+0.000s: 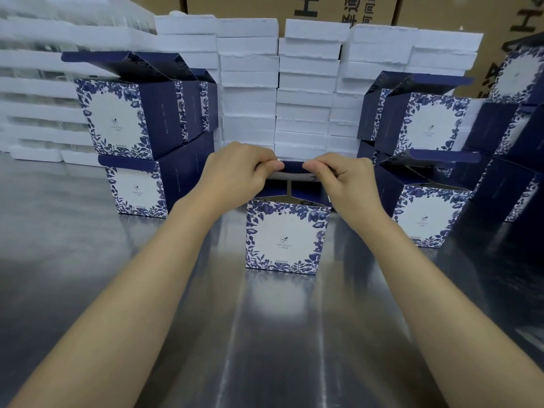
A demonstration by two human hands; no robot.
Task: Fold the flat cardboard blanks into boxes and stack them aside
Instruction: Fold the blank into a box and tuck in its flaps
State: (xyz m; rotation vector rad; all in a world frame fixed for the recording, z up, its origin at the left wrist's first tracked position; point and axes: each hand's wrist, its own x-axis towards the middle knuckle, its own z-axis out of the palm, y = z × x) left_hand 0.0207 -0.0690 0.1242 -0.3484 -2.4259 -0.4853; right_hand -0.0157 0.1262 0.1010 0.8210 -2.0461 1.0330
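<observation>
Blue-and-white printed cardboard, already raised into a box (pixel 284 237), stands upright on the steel counter (pixel 279 334), midway between its left and right edges and nearer the far edge than the near one. Its floral front panel faces the person. The top is open; side flaps show inside the mouth.

The dark lid flap (pixel 293 166) rises from the back wall. The left hand (pixel 235 175) and right hand (pixel 344 181) each pinch its free edge between thumb and curled fingers, thumbs almost meeting at the middle. Judgement: the lid's tuck edge is being creased before closing.

Finished boxes, lids ajar, stand two high in a left stack (pixel 135 148) and a right stack (pixel 424 172), each well apart from the work. White foam trays (pixel 306 92) are piled just behind, along the far edge, with brown cartons (pixel 294 7) beyond them.

Risks noted:
- Nothing steadies the base; a forward pull on the flap could tip or slide the box on the smooth steel.
- Uneven pressure between the two hands could set the crease askew, so the tuck would buckle instead of entering.
- A side flap left proud could block the lid.
</observation>
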